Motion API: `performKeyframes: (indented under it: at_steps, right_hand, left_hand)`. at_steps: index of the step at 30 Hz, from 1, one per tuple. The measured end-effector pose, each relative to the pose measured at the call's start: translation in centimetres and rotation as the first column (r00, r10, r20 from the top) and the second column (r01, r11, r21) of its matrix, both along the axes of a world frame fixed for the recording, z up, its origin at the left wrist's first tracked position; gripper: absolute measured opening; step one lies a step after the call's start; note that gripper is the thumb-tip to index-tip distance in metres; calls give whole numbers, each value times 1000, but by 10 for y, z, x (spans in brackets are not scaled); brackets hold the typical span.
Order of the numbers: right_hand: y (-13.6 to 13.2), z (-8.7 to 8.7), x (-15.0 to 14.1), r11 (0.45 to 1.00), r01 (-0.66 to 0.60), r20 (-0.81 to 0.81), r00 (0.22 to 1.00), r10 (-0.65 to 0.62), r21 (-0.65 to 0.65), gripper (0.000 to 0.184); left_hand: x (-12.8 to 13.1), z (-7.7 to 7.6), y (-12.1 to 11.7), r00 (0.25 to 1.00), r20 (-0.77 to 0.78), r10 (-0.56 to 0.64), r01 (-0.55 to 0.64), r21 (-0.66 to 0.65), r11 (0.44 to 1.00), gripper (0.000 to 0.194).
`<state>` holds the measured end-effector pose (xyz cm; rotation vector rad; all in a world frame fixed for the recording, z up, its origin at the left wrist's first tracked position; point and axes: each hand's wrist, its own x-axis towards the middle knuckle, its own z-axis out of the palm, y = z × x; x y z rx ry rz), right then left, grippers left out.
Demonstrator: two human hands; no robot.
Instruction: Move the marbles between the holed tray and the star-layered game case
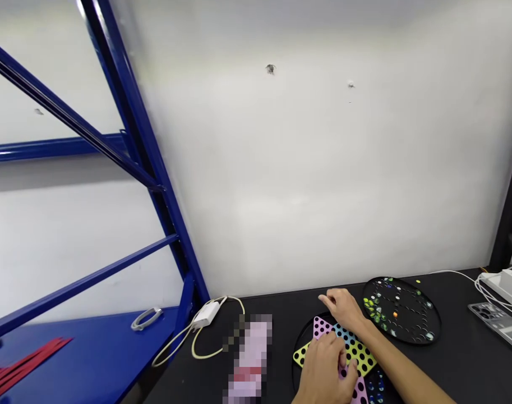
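A star-shaped Chinese checkers board [367, 359], with pink, blue and yellow sections dotted with black holes, lies in a black round tray [295, 342]. My left hand [325, 367] is over its near left part, with fingers bent and thumb close to the forefinger; anything between them is hidden. Beyond it, my right hand [344, 307] is above the board's far edge, its fingers curled in and pointing left. What it holds, if anything, does not show. Blue glass marbles [376, 387] lie beside the board, partly under my right forearm.
Another round black tray [438, 325] at the right holds green, white and orange pieces. Further right are a phone [502, 325] and a white power strip [502, 286] with cables. A white adapter [206, 314] and a pixelated pink item [251, 353] lie left.
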<state>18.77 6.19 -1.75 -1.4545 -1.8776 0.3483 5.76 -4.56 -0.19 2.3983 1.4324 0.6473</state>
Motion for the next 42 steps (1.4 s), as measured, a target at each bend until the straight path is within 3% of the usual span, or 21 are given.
performKeyframes:
  at_steps: [4, 8, 14, 21, 26, 29, 32, 34, 37, 42]
  right_hand:
    - [-2, -10, -10, 999, -35, 252, 967, 37, -11, 34]
    - [-4, -12, -8, 999, -45, 348, 936, 47, -14, 29]
    - [-9, -8, -7, 995, -101, 321, 942, 97, -4, 20]
    - [-9, -14, -10, 992, -128, 285, 950, 128, -19, 17]
    - [-18, 0, -5, 994, -106, 149, 983, 105, -4, 16]
    - [-21, 13, 15, 998, -30, 25, 999, 29, 53, 19]
    - [-20, 16, 54, 993, 101, -49, 994, -98, 61, 25]
    - [-19, 8, 86, 981, 191, -42, 981, -189, 44, 28]
    - [-20, -11, 133, 973, 232, -39, 972, -232, -11, 27]
    - [-25, -37, 167, 987, 138, -18, 990, -140, -83, 27]
  left_hand:
    - [-1, 0, 1, 999, 14, -40, 39, 79, 996, 19]
    - [0, 2, 0, 997, 5, -74, 73, 118, 990, 20]
    - [0, 4, 1, 999, -15, -50, 51, 101, 994, 20]
    - [-1, 7, 3, 998, -27, -55, 57, 103, 993, 21]
    - [-2, 6, 3, 998, -27, -47, 51, 134, 990, 20]
    - [-2, 4, 4, 999, -6, -36, 37, 168, 985, 20]
    - [-2, 4, 4, 999, 9, -36, 34, 171, 985, 21]
    - [-2, 5, 4, 999, 4, -48, 47, 146, 988, 20]
    - [-3, 5, 5, 998, -4, -60, 59, 121, 991, 19]
    - [-3, 4, 7, 999, -16, -51, 52, 118, 992, 19]
